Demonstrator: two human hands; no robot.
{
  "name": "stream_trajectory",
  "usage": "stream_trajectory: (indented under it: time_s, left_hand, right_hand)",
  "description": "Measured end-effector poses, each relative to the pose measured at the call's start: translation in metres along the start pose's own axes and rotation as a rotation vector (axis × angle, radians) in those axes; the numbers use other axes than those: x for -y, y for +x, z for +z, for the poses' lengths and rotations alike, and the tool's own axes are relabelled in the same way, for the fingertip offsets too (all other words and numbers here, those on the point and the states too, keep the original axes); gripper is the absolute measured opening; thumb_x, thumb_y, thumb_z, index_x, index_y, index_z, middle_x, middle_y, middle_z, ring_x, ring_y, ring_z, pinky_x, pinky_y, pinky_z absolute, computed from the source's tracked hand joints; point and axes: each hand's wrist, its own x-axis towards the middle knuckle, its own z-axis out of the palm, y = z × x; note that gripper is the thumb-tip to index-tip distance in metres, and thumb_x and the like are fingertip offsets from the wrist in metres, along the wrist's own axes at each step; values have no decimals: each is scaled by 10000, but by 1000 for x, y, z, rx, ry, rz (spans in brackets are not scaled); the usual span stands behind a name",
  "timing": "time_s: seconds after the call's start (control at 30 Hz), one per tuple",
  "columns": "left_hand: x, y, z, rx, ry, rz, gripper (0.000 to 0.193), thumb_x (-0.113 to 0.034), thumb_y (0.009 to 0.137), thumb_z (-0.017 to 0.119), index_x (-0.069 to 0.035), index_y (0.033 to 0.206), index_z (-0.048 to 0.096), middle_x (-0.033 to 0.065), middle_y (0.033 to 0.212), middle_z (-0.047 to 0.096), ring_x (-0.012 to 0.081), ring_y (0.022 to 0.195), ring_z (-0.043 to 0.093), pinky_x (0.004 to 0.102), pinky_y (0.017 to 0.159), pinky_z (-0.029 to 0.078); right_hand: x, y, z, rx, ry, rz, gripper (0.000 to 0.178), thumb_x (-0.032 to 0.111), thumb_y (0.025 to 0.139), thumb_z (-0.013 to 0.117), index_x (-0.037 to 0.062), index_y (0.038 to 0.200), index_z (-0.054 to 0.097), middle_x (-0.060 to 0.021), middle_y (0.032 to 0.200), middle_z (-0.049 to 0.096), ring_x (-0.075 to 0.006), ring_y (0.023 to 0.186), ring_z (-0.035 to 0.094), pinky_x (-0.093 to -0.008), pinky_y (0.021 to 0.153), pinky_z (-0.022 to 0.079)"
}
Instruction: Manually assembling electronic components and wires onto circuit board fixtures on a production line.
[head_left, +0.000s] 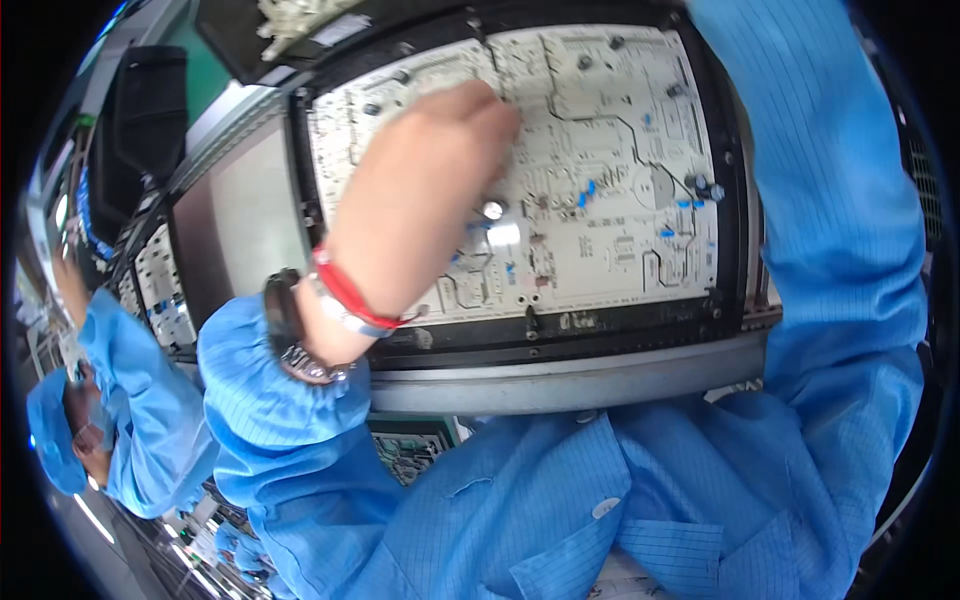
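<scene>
My left hand (450, 135) is over the left half of a large white circuit board (600, 255), its fingers bent down and closed towards the surface. Whatever those fingers may hold is hidden behind the hand. A silver-topped round capacitor (493, 210) stands beside my wrist. Small blue components (587, 193) and dark cylindrical capacitors (705, 188) are set across the board. A black frame (735, 200) surrounds the board. My right arm, in a blue sleeve (825, 180), reaches up past the frame's right side; its hand lies beyond the picture's top edge.
A metal rail (570, 385) runs along the frame's near side. A dark bin with white parts (300, 25) stands at the far left. Left of the frame lies a flat grey plate (240, 215). Another person in blue (150, 415) works farther left, beside another board (163, 285).
</scene>
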Motion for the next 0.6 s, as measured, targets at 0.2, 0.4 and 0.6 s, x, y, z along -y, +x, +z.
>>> stream_trajectory:
  time_s: [0.2,0.4,0.6]
  left_hand:
    - [-1,4,-12,92,-13,88,217,-64,750,696,-17,951,629,104,963,623,315,846,605,371,723,489]
    - [29,33,-46,-334,504,178,203,15,716,631,0,919,636,159,883,641,316,772,624,367,731,508]
    - [63,64,-44,-301,587,-2,104,-34,708,612,-10,795,662,189,836,636,372,802,610,414,748,495]
  right_hand:
    - [31,-81,-31,26,-27,-37,135,-32,804,601,-13,919,670,-87,783,639,-166,674,605,-278,626,496]
    - [37,-159,-31,201,273,175,200,6,928,517,1,1096,627,-47,980,592,-95,834,571,-229,744,478]
    - [57,-163,0,316,279,52,106,-1,839,624,-24,932,670,-105,813,636,-178,723,613,-269,630,465]
